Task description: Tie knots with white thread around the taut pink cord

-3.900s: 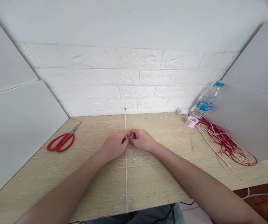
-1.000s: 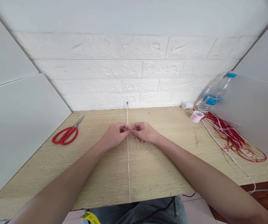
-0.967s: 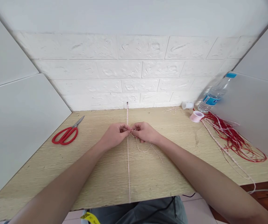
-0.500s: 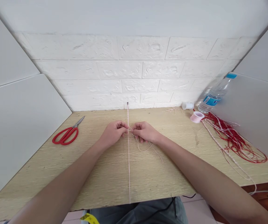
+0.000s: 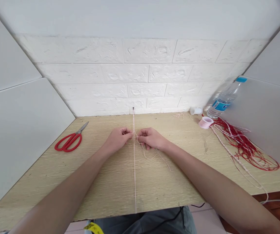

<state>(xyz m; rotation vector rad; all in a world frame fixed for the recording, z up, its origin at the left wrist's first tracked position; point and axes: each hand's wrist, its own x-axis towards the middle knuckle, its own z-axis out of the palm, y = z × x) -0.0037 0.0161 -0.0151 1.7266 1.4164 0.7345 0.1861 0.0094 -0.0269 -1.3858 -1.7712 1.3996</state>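
A pale pink cord (image 5: 134,169) runs taut from a small hook in the wall down to the table's front edge; its upper part (image 5: 133,120) looks braided. Left of the cord, my left hand (image 5: 120,138) pinches thin thread close to the braid's lower end. My right hand (image 5: 149,138), just right of the cord, has thumb and forefinger closed on the same thin thread. A loose loop of that thread (image 5: 151,158) hangs below my right hand and lies on the table, its tail pointing toward the front.
Red-handled scissors (image 5: 69,142) lie at the left. On the right are a pink thread spool (image 5: 205,122), a white spool (image 5: 196,111), a water bottle (image 5: 221,102) and a tangle of red and pink cords (image 5: 245,143). A white brick-pattern wall (image 5: 135,74) stands behind.
Both hands have shifted very slightly, and the small thread loop between them beside the cord has changed shape. The scissors, spools and bottle stay put.
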